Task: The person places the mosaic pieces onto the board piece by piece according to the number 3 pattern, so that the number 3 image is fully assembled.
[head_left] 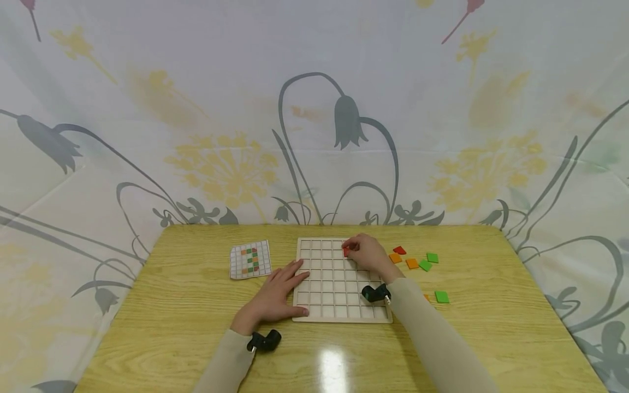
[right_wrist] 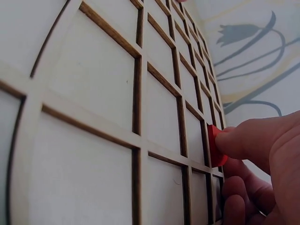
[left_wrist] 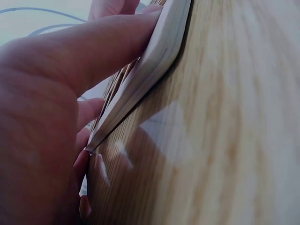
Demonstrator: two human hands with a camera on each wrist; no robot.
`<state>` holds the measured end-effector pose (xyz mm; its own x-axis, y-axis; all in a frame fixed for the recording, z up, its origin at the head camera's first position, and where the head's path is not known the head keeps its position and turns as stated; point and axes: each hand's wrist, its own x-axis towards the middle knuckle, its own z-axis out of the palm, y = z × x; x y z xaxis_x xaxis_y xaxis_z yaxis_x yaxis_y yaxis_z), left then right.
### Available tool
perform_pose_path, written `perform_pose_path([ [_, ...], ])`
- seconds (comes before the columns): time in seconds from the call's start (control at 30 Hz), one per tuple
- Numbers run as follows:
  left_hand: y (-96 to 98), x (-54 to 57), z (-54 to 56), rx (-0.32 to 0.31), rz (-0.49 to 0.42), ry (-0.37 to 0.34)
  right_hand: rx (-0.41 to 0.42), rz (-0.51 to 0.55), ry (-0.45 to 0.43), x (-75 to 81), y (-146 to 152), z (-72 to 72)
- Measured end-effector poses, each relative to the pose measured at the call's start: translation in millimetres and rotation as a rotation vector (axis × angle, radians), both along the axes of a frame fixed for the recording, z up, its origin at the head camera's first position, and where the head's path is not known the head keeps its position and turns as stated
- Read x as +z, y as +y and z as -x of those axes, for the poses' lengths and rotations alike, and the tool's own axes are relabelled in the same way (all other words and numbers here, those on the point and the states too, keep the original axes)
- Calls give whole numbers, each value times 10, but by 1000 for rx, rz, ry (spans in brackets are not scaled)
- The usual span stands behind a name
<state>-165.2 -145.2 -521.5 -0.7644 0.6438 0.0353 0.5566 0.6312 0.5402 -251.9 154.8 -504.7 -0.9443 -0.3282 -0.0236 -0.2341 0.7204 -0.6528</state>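
1. The red piece (head_left: pixel 346 251) is at a square near the far edge of the board (head_left: pixel 344 320), right of its middle; whether it lies flat there seems what matters most.
2. The right hand (head_left: pixel 368 255), easily the nearer, is curled and pinches the piece between thumb and finger, reaching from the right.
3. The left hand (head_left: pixel 275 295) is spread, gripping nothing, across the board's left edge, thumb by the near left corner; the piece lies farther off, toward the desk's (head_left: pixel 187 305) far edge.
4. Its long axis I cannot tell (fingers cover much of it).
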Motion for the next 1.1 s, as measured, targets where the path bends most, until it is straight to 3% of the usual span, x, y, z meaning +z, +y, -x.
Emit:
perform_pose_path([
  [0.37,6,17,1,-7,2,-2,-45,39,-36,2,32,-2],
  [0.87,-3,7,0,1,16,-1,-17,82,-46,26,69,-24],
  [1.1,-3,17,-10,-1,15,3,-93,188,-88,42,138,-39],
])
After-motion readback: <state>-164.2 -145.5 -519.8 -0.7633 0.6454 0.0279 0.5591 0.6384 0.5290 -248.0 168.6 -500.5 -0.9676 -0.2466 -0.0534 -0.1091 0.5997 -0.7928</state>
